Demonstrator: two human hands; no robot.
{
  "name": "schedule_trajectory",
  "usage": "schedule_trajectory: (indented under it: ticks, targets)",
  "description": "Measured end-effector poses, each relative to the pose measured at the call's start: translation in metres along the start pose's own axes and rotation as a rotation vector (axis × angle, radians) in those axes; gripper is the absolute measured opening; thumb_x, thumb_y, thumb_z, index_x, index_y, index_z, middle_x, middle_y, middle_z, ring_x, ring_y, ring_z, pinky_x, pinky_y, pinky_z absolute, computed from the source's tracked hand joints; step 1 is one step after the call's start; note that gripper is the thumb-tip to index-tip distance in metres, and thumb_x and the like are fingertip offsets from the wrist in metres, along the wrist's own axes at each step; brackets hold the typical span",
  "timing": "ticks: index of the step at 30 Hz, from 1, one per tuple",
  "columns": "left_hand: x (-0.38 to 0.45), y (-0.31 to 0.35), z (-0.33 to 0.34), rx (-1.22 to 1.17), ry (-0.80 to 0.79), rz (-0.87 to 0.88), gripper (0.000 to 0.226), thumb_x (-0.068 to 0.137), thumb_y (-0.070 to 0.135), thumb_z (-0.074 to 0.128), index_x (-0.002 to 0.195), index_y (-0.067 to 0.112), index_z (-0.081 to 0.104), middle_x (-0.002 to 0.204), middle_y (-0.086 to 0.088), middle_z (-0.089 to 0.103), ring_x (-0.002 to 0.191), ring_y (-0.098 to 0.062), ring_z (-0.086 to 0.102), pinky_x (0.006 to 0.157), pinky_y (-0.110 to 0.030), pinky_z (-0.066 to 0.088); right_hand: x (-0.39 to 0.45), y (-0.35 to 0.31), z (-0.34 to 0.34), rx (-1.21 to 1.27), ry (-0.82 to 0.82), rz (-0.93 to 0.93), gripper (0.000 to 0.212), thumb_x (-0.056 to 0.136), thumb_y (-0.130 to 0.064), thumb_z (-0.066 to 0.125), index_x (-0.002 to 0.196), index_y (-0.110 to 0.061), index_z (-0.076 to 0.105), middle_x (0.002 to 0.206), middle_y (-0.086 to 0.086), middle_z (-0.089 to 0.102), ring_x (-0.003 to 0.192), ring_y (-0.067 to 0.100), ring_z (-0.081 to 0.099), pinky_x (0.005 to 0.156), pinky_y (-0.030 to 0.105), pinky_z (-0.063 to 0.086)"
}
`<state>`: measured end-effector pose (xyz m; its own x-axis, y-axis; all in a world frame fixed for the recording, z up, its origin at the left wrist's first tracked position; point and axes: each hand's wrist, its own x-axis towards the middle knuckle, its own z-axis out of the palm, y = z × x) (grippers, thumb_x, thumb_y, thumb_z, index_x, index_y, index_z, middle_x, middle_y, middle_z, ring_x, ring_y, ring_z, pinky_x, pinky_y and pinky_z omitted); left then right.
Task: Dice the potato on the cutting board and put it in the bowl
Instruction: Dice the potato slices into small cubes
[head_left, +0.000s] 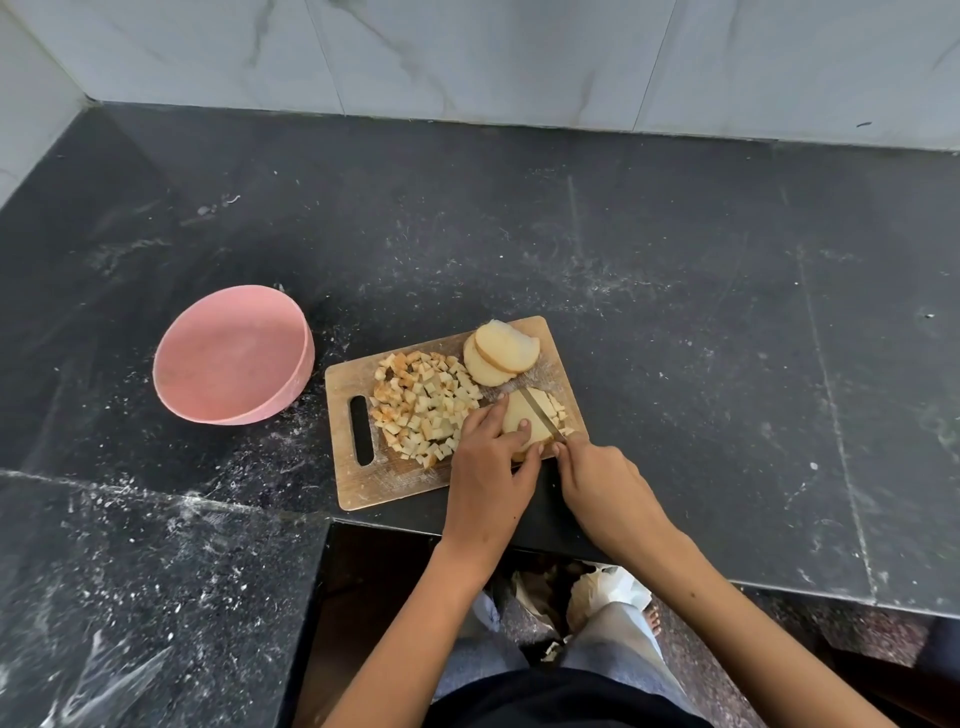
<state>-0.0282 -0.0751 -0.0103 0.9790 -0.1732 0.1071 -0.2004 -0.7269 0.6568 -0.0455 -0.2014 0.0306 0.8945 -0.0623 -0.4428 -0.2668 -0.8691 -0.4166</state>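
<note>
Pale, smooth-cut potato slab (522, 418) lies flat at the near right corner of the wooden cutting board (358, 480), pinned under the curled fingertips of the left hand (485, 457), whose thumb reaches round the slab's near edge. Across the slab runs the thin metal blade of a knife (540, 413), its handle hidden inside the closed grip of the right hand (597, 475); a few strips and cubes sit just right of the blade. To the left of that hand spreads a heap of small diced potato cubes (421, 408), some browned at the edges, covering the middle of the board. Two rounded potato slices (501, 351) lean on each other at the far right corner. The board is rectangular with rounded corners and a slotted handle on its left side, its surface scored and dusty. Well to the left stands a round pink bowl (234, 358), matte and holding nothing. All rests on a black speckled stone counter (675, 312), backed by grey-veined marble tiles (467, 52).
</note>
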Motion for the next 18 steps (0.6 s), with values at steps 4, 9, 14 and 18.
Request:
schedule_trajectory:
  ticks: [4,9,14,18]
  targets:
    - [0.000,0.000,0.000,0.014,0.005,0.012,0.021,0.082,0.010,0.074,0.102,0.004,0.074,0.134,-0.017,0.057,0.122,-0.033,0.052,0.099,-0.029,0.037,0.003,-0.009,-0.003,-0.014,-0.017,0.002,0.031,0.103,-0.028,0.027,0.103,-0.008,0.050,0.096,0.014,0.060,0.087,0.033,0.058,0.067,0.033,0.040]
    - [-0.001,0.000,0.001,0.042,0.014,0.032,0.021,0.084,0.010,0.073,0.103,0.002,0.073,0.133,-0.019,0.057,0.121,-0.035,0.052,0.098,-0.030,0.037,0.007,-0.017,-0.005,-0.085,-0.041,0.042,0.023,0.103,-0.020,0.030,0.110,-0.007,0.047,0.102,0.013,0.059,0.095,0.033,0.059,0.067,0.033,0.038]
    - [-0.004,0.001,0.004,0.067,0.019,0.044,0.021,0.083,0.007,0.072,0.103,0.000,0.073,0.131,-0.021,0.058,0.119,-0.036,0.053,0.096,-0.031,0.039,-0.004,-0.010,-0.001,-0.172,-0.070,0.069,0.030,0.103,-0.019,0.027,0.129,-0.008,0.036,0.109,0.015,0.059,0.101,0.035,0.059,0.069,0.034,0.038]
    - [-0.005,0.000,0.006,0.075,0.021,0.039,0.022,0.083,0.008,0.072,0.104,0.002,0.073,0.131,-0.021,0.058,0.120,-0.037,0.053,0.096,-0.032,0.040,-0.017,-0.001,-0.003,-0.196,-0.111,0.066,0.022,0.105,-0.027,0.023,0.109,-0.011,0.038,0.105,0.013,0.059,0.099,0.033,0.060,0.068,0.035,0.038]
